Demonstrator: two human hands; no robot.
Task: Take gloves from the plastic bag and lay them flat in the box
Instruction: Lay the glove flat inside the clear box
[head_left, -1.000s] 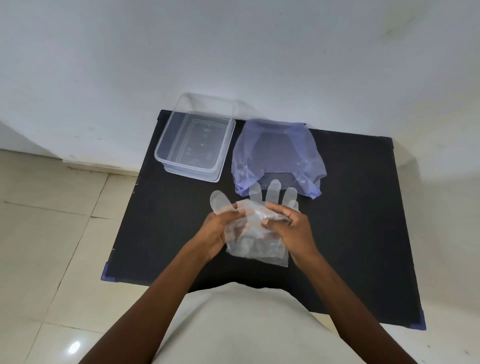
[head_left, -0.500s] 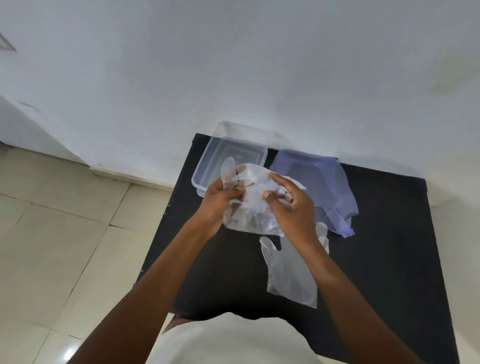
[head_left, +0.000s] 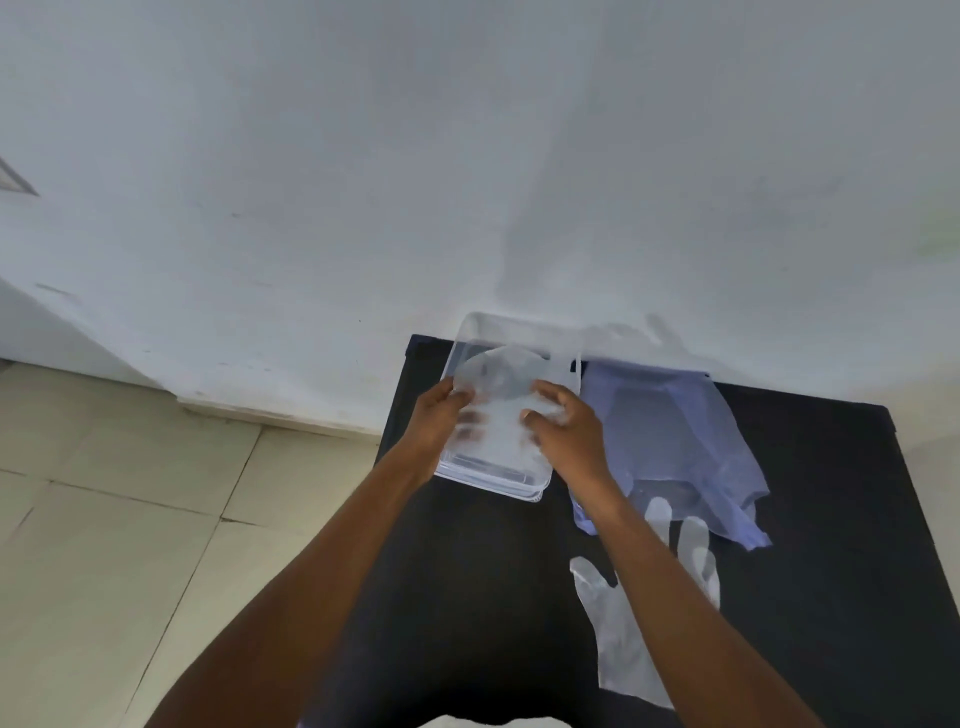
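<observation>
A clear plastic box (head_left: 522, 480) stands at the far left of the black table, against the wall. Both my hands hold a thin clear glove (head_left: 496, 379) over the box opening. My left hand (head_left: 434, 421) grips the glove's left side and my right hand (head_left: 569, 431) grips its right side. The glove bulges up in a curve between them, its lower part inside the box. A bluish plastic bag (head_left: 675, 436) lies crumpled right of the box. A second clear glove (head_left: 623, 639) lies flat on the table near me, partly under my right forearm.
The black table (head_left: 841, 571) stands against a white wall (head_left: 467, 182). Beige floor tiles (head_left: 114, 545) spread out to the left. My light shirt shows at the bottom edge.
Both hands carried the glove away from me and left, from above the table to over the box. The second glove stayed on the table. My head has tilted up.
</observation>
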